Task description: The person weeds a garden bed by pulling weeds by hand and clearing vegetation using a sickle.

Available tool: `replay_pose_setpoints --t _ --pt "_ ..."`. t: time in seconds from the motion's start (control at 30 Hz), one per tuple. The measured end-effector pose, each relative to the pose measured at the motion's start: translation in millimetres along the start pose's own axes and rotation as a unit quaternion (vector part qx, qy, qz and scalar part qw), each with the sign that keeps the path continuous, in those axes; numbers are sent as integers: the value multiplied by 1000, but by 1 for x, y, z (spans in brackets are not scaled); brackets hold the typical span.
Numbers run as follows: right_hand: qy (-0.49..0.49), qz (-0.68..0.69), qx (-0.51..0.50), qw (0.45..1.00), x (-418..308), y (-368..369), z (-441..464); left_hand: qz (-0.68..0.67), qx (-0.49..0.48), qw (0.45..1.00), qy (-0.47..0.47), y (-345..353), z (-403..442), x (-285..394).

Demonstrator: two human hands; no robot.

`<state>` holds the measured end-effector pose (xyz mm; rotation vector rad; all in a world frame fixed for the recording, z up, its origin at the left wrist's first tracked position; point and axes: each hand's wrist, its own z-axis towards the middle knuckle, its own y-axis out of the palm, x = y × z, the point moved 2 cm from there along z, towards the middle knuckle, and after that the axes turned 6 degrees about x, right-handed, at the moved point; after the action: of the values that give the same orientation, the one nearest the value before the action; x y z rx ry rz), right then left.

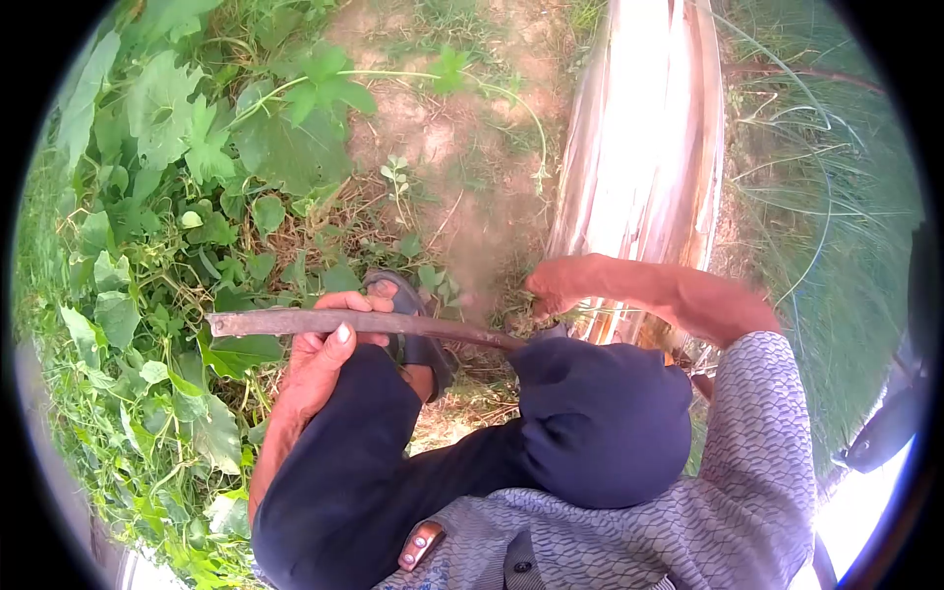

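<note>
The wooden handle (258,323) lies crosswise over the left knee (369,393), its pale cut end jutting out beyond the left hand (315,369) and its other end reaching the right knee (605,423), by a small dark piece (554,332) that may be a metal head. The left fingers are clamped around the wood with the thumb pressed along it; to hold it well, I would keep that grip snug and brace the handle on the knee so it cannot roll. The right hand (565,280) is curled downward just beside the dark piece, near the lower left edge of the pale, fibrous log (639,147); whether its fingertips meet or close on something, I cannot tell. It would do best to stay off any edge that piece may have, with the wrist loose and the foot in its sandal (428,362) well clear. Counted: one handle, one dark piece, one log, two hands, two knees in dark trousers, one sandal showing; the leafy vines (118,197) along the ground's left side are too tangled to count.
</note>
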<state>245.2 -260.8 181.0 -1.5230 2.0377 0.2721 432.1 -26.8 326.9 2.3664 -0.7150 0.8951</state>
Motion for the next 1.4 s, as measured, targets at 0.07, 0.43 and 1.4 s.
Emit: replay_pose_setpoints --t 0.07,0.43,1.4 --pt "2 33 183 983 13 -4 15 26 -21 999 7 3 3 1" --pt "141 -115 502 845 58 -110 20 7 11 1000 -2 3 0 -8" --pt "40 51 338 939 115 -91 -3 -13 56 998 2 15 15 -13"
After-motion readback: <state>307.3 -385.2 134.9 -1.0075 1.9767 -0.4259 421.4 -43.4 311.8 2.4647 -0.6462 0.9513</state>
